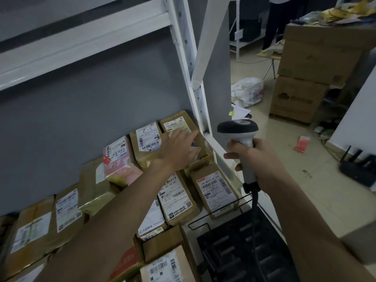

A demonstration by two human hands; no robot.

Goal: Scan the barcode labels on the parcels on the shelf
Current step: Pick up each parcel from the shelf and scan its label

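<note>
Parcels on the shelf (215, 143) being scanned.
The scanner (242, 143) is being gripped by the right hand (258, 159); the corner parcel (183, 127) is being touched by the flat, open-fingered left hand (179, 147).

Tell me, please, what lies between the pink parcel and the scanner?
In the head view, the left hand, stretched over brown labelled parcels, lies between the pink parcel and the scanner.

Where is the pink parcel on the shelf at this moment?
In the head view, the pink parcel stands left of centre in the back row, against the grey wall, just left of a brown parcel and the outstretched left hand.
</note>
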